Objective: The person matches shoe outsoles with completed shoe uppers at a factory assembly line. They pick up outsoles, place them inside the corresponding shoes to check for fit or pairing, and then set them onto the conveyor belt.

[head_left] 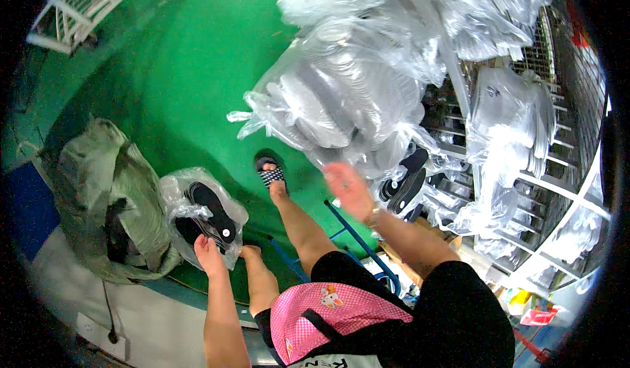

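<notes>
My left hand (209, 256) is at the near edge of a clear plastic bag (172, 187) on the green floor. Its fingers are closed at the lower end of the black insoles (213, 210), which lie stacked inside the bag and bear small white round marks. My right hand (351, 191), blurred by motion, is raised in front of me with its fingers stretched out and nothing visible in it. Just right of that hand, more black insoles (410, 181) lie in clear plastic. Beyond it sits a large tied clear bag (341, 99) packed with grey-white insole-like pieces.
A green woven sack (108, 204) slumps at the left. Metal racks (564, 197) holding more plastic-wrapped stacks fill the right side. Blue metal tubing (354, 233) stands between my legs and the rack. A white metal frame (82, 13) is at the far left.
</notes>
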`<state>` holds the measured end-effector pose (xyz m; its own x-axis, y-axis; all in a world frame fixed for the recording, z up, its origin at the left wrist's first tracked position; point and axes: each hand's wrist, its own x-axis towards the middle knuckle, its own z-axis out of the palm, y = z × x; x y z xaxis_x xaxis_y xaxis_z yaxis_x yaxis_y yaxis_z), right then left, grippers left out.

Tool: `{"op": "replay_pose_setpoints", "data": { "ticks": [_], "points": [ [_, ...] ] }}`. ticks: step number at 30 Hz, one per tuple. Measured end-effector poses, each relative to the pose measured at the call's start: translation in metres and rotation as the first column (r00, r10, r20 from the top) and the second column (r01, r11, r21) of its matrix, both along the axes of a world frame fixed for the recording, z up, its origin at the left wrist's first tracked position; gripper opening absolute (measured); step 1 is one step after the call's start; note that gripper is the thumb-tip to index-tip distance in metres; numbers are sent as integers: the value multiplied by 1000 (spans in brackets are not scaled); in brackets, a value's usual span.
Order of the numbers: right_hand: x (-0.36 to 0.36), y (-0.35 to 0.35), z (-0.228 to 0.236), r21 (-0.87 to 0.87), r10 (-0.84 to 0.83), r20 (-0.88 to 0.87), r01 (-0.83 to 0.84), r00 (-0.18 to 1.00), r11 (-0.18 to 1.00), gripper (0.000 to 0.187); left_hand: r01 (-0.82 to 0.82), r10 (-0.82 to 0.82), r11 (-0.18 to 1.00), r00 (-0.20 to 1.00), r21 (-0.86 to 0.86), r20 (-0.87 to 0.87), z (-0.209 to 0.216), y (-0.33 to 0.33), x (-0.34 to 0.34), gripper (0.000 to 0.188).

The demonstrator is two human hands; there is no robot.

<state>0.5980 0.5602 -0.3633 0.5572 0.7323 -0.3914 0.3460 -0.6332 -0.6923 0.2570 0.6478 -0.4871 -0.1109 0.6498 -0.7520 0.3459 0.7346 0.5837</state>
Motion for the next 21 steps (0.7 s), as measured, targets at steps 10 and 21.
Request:
{"op": "replay_pose_setpoints", "data": {
  "ticks": [10, 21],
  "points": [
    [231, 65, 38, -3, 117, 673, -155, 731, 988, 35, 577, -761, 491, 648, 652, -1, 140, 141, 343, 50],
    [173, 9, 157, 232, 430, -44, -409, 902, 882, 17, 797, -913, -9, 240, 604, -330, 177, 73, 421, 55]
  ]
}}
